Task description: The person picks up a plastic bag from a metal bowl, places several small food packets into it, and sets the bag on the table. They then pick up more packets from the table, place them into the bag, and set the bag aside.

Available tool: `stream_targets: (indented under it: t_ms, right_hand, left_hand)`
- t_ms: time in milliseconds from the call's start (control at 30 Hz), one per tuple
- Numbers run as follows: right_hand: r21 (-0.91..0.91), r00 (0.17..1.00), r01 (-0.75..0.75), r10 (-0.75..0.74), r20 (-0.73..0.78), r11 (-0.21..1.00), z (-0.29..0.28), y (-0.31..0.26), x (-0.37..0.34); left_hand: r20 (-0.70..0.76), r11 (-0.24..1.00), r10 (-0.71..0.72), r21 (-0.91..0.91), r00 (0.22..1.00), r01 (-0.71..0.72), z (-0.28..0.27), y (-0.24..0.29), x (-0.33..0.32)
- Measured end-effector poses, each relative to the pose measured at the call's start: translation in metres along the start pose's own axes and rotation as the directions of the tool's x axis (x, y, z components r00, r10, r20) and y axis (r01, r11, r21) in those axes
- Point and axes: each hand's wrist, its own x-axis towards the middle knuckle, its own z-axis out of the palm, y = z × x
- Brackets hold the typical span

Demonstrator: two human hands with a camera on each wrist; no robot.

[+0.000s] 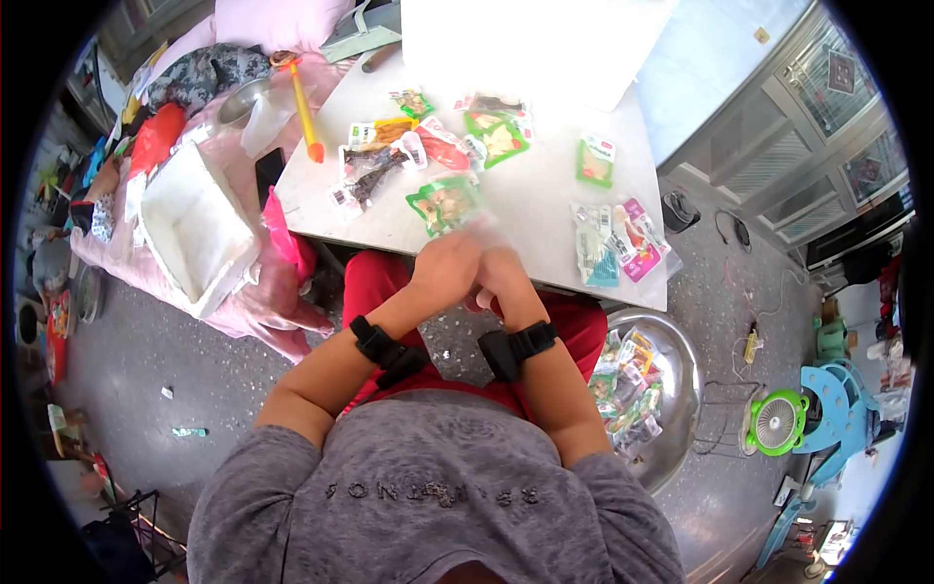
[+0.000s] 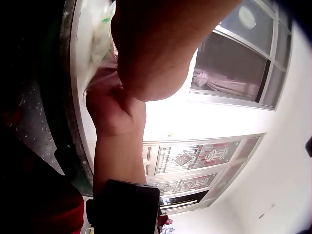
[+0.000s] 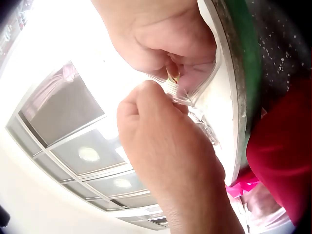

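Observation:
In the head view, my left hand (image 1: 449,265) and right hand (image 1: 503,273) meet close together at the table's near edge. Between them is a clear plastic packet (image 3: 184,100), best seen in the right wrist view. Curled fingers of the left hand (image 3: 158,114) pinch one edge of it, while the right hand (image 3: 175,34) grips it from the other side. My hands hide most of the packet, and its contents cannot be told. Just beyond the hands lies a green-edged food packet (image 1: 446,204).
More snack packets lie on the white table (image 1: 389,219), including dark ones (image 1: 375,170) at left and a purple-white one (image 1: 639,238) at right. A metal basin (image 1: 681,389) holding several packets stands on the floor at right. A white foam box (image 1: 199,229) rests at left.

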Motion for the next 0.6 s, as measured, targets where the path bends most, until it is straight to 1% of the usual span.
stream_targets:
  t_ms: [33,67,100,200,300,400,500,533,567,600]
  right_hand:
    - [0.096,0.999,0.023,-0.026,0.021,0.995,-0.001,0.004,0.000]
    - [0.265,0.998,0.057,-0.055,-0.018,0.963,0.001,0.011,0.001]
    - [0.425,0.995,0.097,-0.078,-0.062,0.900,0.002,0.014,0.000]
    - [0.317,0.995,0.076,-0.092,0.036,0.945,-0.016,0.018,-0.020]
    - [0.306,0.998,-0.033,0.046,-0.035,0.951,-0.025,0.020,-0.039]
    - [0.174,0.997,-0.047,0.057,-0.051,0.984,-0.033,0.015,-0.048]
    - [-0.092,0.979,0.010,-0.028,-0.200,0.996,-0.032,0.004,-0.057]
    - [-0.196,0.965,0.096,-0.139,-0.221,0.976,-0.038,0.008,-0.054]
    - [-0.300,0.941,0.175,-0.249,-0.231,0.938,-0.047,0.016,-0.048]
    - [-0.402,0.905,0.247,-0.357,-0.229,0.882,-0.048,0.013,-0.048]
  left_hand:
    - [0.006,1.000,0.001,0.002,1.000,-0.001,-0.001,0.000,-0.002]
    - [0.013,1.000,0.002,0.004,1.000,-0.002,-0.002,0.001,-0.004]
    - [0.020,1.000,0.004,0.006,1.000,-0.004,-0.004,0.002,-0.005]
    - [0.013,0.999,0.026,-0.019,1.000,-0.025,-0.018,0.009,-0.007]
    - [0.104,0.988,0.103,0.104,0.989,-0.114,-0.014,-0.002,-0.021]
    - [0.123,0.946,0.163,0.262,0.979,-0.190,0.002,-0.024,-0.029]
    - [0.186,0.958,0.166,0.202,0.968,-0.203,0.000,-0.031,-0.025]
    - [0.167,0.963,0.172,0.177,0.971,-0.201,-0.002,-0.031,-0.021]
    - [0.148,0.968,0.176,0.152,0.973,-0.199,-0.006,-0.031,-0.016]
    - [0.130,0.972,0.181,0.127,0.975,-0.198,-0.010,-0.032,-0.011]
